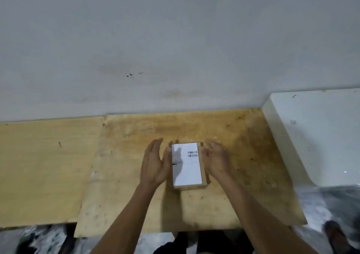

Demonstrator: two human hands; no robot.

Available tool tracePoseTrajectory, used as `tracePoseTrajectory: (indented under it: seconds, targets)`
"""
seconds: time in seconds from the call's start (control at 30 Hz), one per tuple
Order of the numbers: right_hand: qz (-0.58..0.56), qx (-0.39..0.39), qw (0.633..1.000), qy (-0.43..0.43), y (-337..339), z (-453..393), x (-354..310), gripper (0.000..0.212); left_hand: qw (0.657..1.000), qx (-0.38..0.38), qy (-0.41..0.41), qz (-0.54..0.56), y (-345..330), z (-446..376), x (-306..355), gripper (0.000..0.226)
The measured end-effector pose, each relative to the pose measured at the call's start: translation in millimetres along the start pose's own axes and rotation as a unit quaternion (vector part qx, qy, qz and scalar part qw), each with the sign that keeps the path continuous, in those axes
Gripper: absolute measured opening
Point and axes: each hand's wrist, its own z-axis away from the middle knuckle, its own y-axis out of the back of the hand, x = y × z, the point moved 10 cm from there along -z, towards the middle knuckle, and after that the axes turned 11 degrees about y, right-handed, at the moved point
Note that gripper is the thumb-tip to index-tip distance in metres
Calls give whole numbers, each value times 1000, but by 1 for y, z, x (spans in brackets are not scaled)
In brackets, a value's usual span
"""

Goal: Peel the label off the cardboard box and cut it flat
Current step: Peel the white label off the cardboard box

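Cardboard box (203,183) laid flat at surface (136,195) centre, label (186,168) uppermost, covering nearly whole top face. Label seen fully stuck, no corner lifted; box uncut, still closed. Task judged at start: peeling and cutting both left. Left hand (153,164) placed at box's 9 o'clock, fingers (155,146) straight and together, thumb touching box edge. Right hand (215,160) placed at 3 o'clock, fingers loosely curled, apart, nothing clamped. No cutting tool seen.
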Motion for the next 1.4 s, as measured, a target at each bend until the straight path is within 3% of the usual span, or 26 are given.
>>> tracePoseTrajectory:
  seconds: [0.17, 0.47, 0.67, 1.13, 1.4]
  targets:
    - [66, 8, 998, 6, -19, 0, 14, 23, 997, -69, -11, -40, -48, 6, -18, 59]
    - [90, -7, 996, 16, -42, -29, 39, 19, 993, -56, -64, -76, -99, -11, -43, 61]
    - [79, 9, 997, 16, -44, -26, 40, 24, 993, -52, -59, -87, -107, -10, -47, 61]
    - [48, 35, 996, -60, -46, -33, 36, 6, 992, -46, -75, -94, -111, -11, -51, 63]
    - [88, 17, 994, -68, -57, -40, 42, 14, 992, -44, -67, -95, -110, -11, -53, 64]
